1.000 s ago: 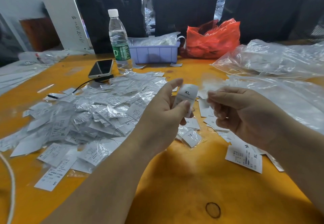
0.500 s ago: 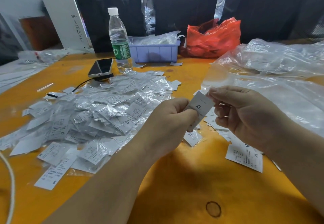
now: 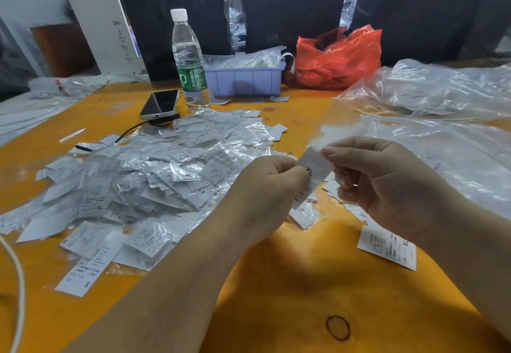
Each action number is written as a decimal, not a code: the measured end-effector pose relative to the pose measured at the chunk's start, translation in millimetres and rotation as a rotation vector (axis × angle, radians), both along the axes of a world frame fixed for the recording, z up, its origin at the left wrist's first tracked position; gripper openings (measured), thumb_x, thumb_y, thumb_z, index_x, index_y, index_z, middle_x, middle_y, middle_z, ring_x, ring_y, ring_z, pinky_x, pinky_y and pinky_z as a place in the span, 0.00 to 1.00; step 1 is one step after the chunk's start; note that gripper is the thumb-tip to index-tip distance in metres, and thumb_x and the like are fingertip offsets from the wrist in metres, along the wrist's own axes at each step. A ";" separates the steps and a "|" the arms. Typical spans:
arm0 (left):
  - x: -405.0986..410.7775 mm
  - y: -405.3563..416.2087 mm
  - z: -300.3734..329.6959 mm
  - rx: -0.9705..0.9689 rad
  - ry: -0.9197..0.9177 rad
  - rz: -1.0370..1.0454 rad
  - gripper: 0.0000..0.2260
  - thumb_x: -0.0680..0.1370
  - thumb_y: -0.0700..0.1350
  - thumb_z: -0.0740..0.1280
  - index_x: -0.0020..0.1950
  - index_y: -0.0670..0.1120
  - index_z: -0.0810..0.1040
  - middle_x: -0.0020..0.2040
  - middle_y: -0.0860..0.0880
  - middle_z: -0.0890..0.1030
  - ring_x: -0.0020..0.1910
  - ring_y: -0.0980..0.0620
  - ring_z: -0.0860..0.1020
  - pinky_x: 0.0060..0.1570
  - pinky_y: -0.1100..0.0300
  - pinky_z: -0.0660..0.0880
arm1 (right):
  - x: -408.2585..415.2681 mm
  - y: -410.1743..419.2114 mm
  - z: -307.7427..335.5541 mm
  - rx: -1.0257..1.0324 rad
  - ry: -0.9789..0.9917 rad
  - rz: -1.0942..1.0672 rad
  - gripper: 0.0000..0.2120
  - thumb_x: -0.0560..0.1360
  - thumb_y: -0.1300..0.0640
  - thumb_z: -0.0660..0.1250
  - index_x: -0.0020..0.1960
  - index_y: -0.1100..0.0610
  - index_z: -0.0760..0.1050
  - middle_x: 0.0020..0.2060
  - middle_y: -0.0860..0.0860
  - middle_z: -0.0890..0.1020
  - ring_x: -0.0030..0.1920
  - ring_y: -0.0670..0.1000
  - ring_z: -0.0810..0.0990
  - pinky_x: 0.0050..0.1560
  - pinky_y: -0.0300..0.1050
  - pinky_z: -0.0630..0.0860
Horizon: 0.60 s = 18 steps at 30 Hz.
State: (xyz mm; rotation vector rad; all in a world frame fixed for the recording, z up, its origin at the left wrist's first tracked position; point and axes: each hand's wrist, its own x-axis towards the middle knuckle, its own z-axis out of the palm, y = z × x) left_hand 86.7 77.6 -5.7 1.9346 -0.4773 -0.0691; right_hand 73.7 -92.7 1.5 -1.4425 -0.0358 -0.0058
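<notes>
Above the orange table (image 3: pixel 276 283), my left hand (image 3: pixel 265 195) pinches a white label marked XL (image 3: pixel 313 171) between thumb and fingers. My right hand (image 3: pixel 387 186) pinches the label's upper right edge, where a small clear plastic sleeve (image 3: pixel 329 134) blurs above the fingers. A big heap of white labels in clear sleeves (image 3: pixel 154 175) spreads over the table to the left. A few loose labels (image 3: pixel 387 246) lie under and beside my right hand.
A water bottle (image 3: pixel 189 62), a phone (image 3: pixel 160 104) with a black cable, a lilac bin (image 3: pixel 243 79) and a red plastic bag (image 3: pixel 337 59) stand at the back. Clear plastic bags (image 3: pixel 442 120) cover the right side. A white cord (image 3: pixel 16 297) runs along the left edge.
The XL label has come down and tilted from upright in my left hand to between both hands. My right hand now pinches its upper edge.
</notes>
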 end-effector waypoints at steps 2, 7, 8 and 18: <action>-1.1 0.0 1.0 0.008 -0.001 0.003 0.19 0.69 0.49 0.59 0.44 0.32 0.73 0.34 0.45 0.63 0.33 0.49 0.60 0.34 0.54 0.57 | -0.1 -0.8 0.3 -0.029 -0.034 -0.023 0.05 0.60 0.55 0.75 0.35 0.55 0.83 0.25 0.49 0.74 0.26 0.47 0.69 0.26 0.38 0.68; -3.5 -3.8 0.8 0.063 0.007 -0.049 0.20 0.68 0.50 0.59 0.46 0.34 0.76 0.36 0.45 0.67 0.36 0.50 0.64 0.39 0.54 0.60 | 1.0 -1.1 -0.5 -0.047 -0.077 -0.090 0.03 0.62 0.55 0.74 0.35 0.55 0.83 0.25 0.48 0.71 0.27 0.47 0.67 0.26 0.38 0.67; -3.7 -4.1 0.6 0.063 0.012 -0.054 0.21 0.68 0.50 0.59 0.46 0.34 0.76 0.37 0.45 0.68 0.36 0.49 0.65 0.40 0.54 0.61 | 0.8 -0.8 -0.7 -0.053 -0.076 -0.089 0.04 0.62 0.55 0.74 0.36 0.55 0.83 0.25 0.48 0.71 0.28 0.47 0.67 0.26 0.38 0.67; -5.3 -1.3 5.7 0.050 -0.043 0.018 0.17 0.67 0.50 0.60 0.38 0.34 0.71 0.32 0.46 0.64 0.32 0.50 0.61 0.31 0.58 0.55 | -2.8 3.1 0.3 -0.085 -0.041 -0.039 0.04 0.60 0.56 0.74 0.34 0.56 0.82 0.26 0.51 0.70 0.28 0.48 0.66 0.28 0.41 0.65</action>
